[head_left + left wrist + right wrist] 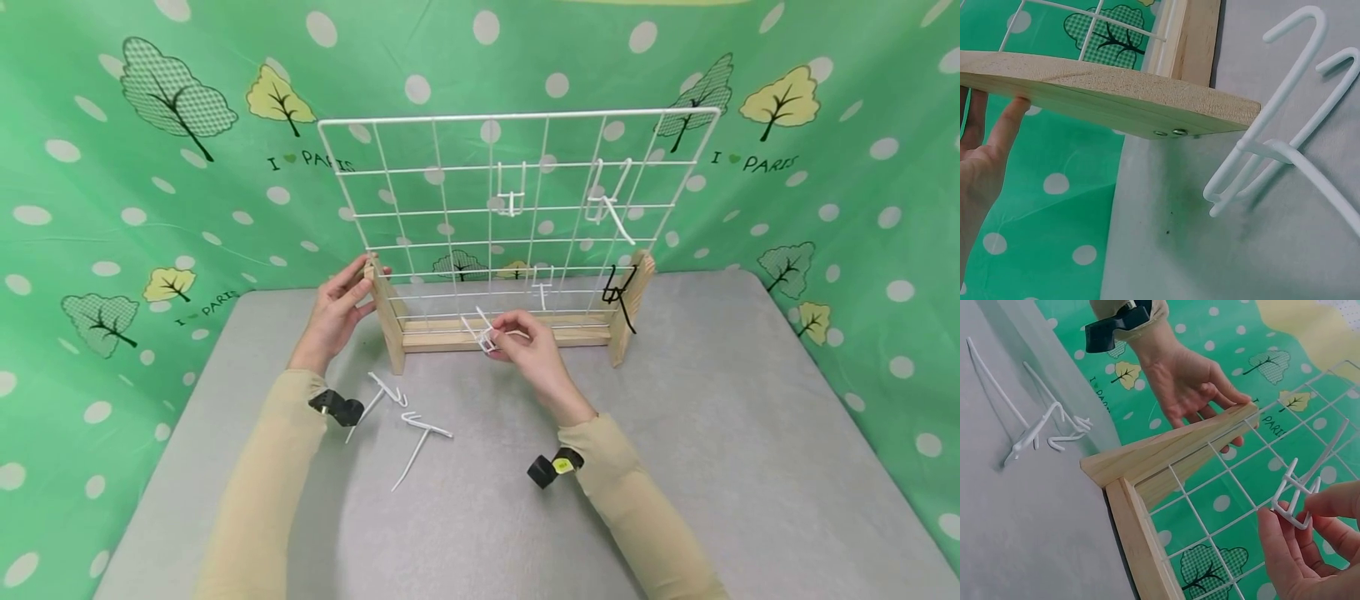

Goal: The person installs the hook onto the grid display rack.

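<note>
My left hand [330, 318] grips the upper end of the left wooden upright [387, 317] of a stand that holds a white wire grid [517, 116]. Its thumb lies on the near side, and fingertips show past the wood in the right wrist view. In front of the grid's lower part, my right hand [534, 358] pinches a white wire hook [1300, 485] between thumb and fingers. The hook's two bent ends point up toward the grid; whether it touches the wires, I cannot tell. Two loose white hooks [382, 390] [427, 428] lie on the table near my left wrist.
Several hooks hang on the grid: white ones at the upper middle [512, 200], upper right [602, 202] and lower middle [542, 285], and a black one [617, 293] by the right upright [633, 308]. A green dotted cloth [480, 67] surrounds the grey table [750, 467].
</note>
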The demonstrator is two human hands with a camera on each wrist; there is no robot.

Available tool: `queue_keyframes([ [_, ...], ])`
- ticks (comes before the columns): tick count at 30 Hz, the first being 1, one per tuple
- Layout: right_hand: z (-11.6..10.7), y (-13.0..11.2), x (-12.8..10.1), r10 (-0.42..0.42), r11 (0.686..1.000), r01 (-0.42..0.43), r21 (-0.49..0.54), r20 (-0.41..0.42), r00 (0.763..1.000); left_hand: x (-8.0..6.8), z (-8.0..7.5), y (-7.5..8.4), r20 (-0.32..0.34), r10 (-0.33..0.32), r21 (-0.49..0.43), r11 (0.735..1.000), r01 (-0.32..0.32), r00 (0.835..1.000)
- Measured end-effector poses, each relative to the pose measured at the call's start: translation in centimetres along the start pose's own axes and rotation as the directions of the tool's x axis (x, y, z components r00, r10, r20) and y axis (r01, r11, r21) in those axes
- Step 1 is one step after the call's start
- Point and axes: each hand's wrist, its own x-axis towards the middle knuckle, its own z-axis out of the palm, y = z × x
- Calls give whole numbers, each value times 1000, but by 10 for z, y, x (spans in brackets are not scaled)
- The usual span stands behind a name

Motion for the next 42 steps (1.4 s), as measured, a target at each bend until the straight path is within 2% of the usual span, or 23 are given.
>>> queue_keyframes([
  [18, 8, -9, 6, -60, 997, 62, 44, -55, 997, 0, 0, -2, -5, 14, -1, 1000, -14, 1000],
  [27, 12, -12, 12, -81, 994, 87, 66, -94, 992, 1, -1, -2, -11, 9, -30, 1000, -10, 1000],
  [42, 17, -15, 26, -145, 983, 157, 100, -120, 982, 1, 0, -2, -19, 15, -7, 1000, -16, 1000],
])
